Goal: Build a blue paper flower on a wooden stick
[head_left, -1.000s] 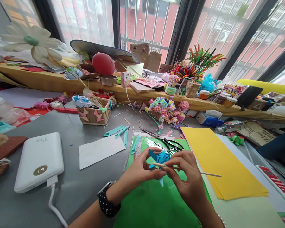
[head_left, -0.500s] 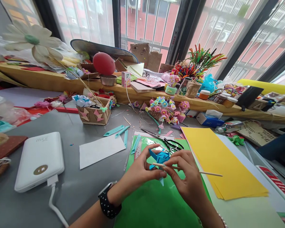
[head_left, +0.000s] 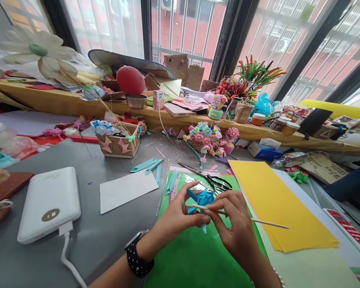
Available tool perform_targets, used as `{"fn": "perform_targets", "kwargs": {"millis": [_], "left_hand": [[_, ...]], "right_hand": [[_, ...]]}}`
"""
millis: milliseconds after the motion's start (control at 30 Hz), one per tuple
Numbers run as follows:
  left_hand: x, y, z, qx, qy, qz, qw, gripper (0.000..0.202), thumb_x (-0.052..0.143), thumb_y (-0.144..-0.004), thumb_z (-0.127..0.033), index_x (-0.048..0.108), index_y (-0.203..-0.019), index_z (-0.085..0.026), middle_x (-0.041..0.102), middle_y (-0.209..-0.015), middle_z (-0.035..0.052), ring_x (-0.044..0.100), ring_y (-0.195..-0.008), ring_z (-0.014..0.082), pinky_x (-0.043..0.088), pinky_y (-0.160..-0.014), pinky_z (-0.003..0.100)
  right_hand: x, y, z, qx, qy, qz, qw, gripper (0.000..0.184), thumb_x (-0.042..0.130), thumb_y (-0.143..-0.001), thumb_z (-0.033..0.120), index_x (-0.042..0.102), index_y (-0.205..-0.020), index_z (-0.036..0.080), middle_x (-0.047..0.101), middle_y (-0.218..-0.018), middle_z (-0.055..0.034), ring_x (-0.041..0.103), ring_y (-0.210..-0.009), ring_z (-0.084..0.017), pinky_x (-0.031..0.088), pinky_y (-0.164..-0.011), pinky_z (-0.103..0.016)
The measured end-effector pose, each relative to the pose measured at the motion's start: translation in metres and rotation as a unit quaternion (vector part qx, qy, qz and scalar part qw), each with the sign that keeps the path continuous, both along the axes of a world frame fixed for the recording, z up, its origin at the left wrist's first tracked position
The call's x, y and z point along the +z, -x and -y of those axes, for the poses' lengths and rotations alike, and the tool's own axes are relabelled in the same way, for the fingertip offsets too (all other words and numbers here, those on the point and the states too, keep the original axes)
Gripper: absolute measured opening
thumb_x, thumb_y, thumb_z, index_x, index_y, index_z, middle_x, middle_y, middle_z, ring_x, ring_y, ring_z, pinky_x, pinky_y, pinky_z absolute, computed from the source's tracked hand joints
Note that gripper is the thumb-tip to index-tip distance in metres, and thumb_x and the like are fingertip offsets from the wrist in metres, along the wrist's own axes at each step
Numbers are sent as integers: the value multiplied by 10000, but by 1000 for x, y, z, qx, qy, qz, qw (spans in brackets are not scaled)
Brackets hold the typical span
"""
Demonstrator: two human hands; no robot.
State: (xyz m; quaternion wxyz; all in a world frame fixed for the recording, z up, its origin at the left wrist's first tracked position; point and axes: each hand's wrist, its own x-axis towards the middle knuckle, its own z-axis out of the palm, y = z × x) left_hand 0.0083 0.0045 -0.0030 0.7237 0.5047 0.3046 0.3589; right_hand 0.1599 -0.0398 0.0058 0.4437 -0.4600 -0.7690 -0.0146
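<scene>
My left hand [head_left: 180,212] is closed on a blue folded-paper piece [head_left: 204,197] with pointed flaps, held above the green sheet [head_left: 180,256]. My right hand [head_left: 235,220] pinches a thin wooden stick [head_left: 271,223]. The stick's near tip lies against the front of the blue folds, and its long end sticks out to the right past my hand. My fingers cover part of the paper piece. Just behind my hands lie black-handled scissors [head_left: 217,183]. Light-blue folded paper strips [head_left: 144,165] rest to the left, by a white paper rectangle [head_left: 129,192].
A white power bank [head_left: 51,204] with a cable is at the left. Yellow paper [head_left: 276,200] lies at the right. Behind stand a decorated box [head_left: 118,145] and a bunch of crocheted-looking flowers [head_left: 208,138]. A cluttered ledge [head_left: 108,107] runs below the windows.
The stick's far end has swung slightly down and to the right in my right hand. My left hand still holds the blue paper piece in nearly the same place.
</scene>
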Motion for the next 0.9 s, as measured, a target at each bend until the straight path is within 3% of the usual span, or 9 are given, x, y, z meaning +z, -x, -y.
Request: {"fn": "perform_targets", "kwargs": {"millis": [167,333,567,900], "left_hand": [[2,1,1,-6,10,-2,1000,719,744,-607,-198,350,-1205,-261,433,-1102,45,585,-720,120,477,-616,256],[1,4,-1,-27,-8,1,1000,745,744,-609,-165,342,-1225,-284,444,-1155,46,570,-725,98,468,-641,236],[-1,7,-6,-23,-46,8,999,744,742,-628,-180,346,-1244,-314,424,-1253,69,572,-893,180,484,-688,256],[3,6,-3,-13,-24,48,999,648,731,-654,-173,423,-1206,-313,419,-1246,48,581,-763,116,511,-643,238]], "right_hand": [[2,1,0,4,-23,15,1000,100,540,-790,56,537,-790,155,516,-748,-49,453,-774,-190,422,-636,-303],[0,-1,0,12,3,17,1000,75,544,-802,104,533,-834,171,519,-794,-48,485,-794,-190,434,-635,-296],[4,-2,2,1,-18,-50,999,114,628,-772,231,547,-834,180,526,-773,-30,519,-726,-162,460,-593,-271],[2,0,0,-32,-38,-50,998,38,615,-772,159,582,-767,178,533,-716,-20,543,-656,-141,475,-553,-248]]}}
